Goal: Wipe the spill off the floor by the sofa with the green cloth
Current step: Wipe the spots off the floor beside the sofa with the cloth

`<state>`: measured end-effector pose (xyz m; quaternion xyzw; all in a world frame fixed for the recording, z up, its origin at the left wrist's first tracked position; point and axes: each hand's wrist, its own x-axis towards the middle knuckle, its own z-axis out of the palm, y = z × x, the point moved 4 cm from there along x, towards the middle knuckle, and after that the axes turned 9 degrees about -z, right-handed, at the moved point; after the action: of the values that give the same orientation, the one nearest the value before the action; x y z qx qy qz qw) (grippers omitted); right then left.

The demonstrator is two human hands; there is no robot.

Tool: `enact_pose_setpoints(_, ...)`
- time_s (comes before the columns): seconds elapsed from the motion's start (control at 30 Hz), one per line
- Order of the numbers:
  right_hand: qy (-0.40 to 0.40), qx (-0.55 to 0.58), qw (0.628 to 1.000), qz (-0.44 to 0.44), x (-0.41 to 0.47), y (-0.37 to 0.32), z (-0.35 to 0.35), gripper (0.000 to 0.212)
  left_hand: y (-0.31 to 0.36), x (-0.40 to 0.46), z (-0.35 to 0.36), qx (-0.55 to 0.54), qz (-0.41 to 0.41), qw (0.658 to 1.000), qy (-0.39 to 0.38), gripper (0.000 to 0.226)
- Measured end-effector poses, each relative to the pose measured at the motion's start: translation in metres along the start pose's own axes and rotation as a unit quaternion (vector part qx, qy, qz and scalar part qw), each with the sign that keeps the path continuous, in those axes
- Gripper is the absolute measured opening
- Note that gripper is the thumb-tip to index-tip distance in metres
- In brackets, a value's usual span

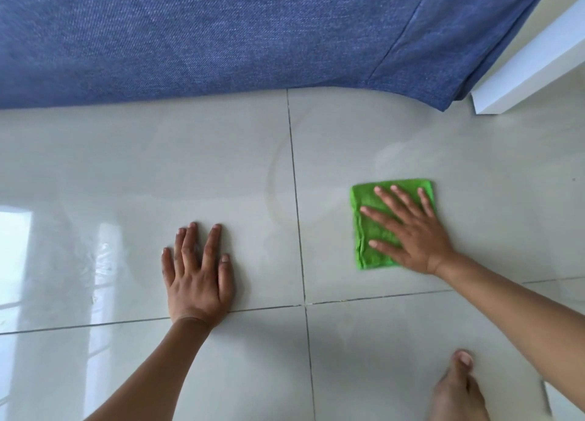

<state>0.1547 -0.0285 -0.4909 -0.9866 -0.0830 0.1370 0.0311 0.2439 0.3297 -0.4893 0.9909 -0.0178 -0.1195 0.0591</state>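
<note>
Green cloth (373, 230) is lying folded flat on the pale tile floor (126, 167), right of centre frame, below the blue sofa (221, 34). Right hand (411, 230) is pressing on it, fingers spread and open, palm down, not pinching. Left hand (198, 271) is bracing on bare tile, fingers splayed, holding nothing. A faint wet film is showing near centre. Judging it light, soft and limp; glossy tile looks slick, so a flat palm across the middle is suiting it better than an edge grip.

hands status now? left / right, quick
Left hand: open, flat on the floor tile, holding nothing.
Right hand: open, fingers spread, pressing down on the green cloth, not gripping it.
</note>
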Motion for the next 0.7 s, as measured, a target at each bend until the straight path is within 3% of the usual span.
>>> enact_pose_setpoints(0.1,0.011,0.024,0.994,0.108,0.024,0.027,-0.011,0.066,0.0,0.001,0.001,0.001,0.001,1.0,0.002,0.06)
enact_pose_setpoints(0.23,0.066,0.077,0.958,0.269,0.098,0.043,-0.027,0.067,0.0,0.004,0.004,-0.003,0.002,1.0,0.0,0.06)
enact_pose_setpoints(0.33,0.077,0.116,0.939,0.313,0.153,0.03,-0.044,0.066,-0.002,-0.003,0.002,-0.001,0.003,1.0,0.006,0.06)
enact_pose_setpoints(0.4,0.065,0.117,0.956,0.259,0.189,0.006,-0.051,0.066,-0.002,-0.001,0.002,0.002,0.003,1.0,0.012,0.06)
enact_pose_setpoints(0.5,0.04,0.081,0.99,0.106,0.212,-0.046,-0.057,0.065,0.0,0.002,0.002,0.008,0.003,1.0,0.016,0.059)
enact_pose_setpoints(0.7,-0.002,0.043,0.988,-0.145,0.124,-0.134,-0.025,0.065,-0.001,0.001,-0.001,0.009,0.003,1.0,0.009,0.061)
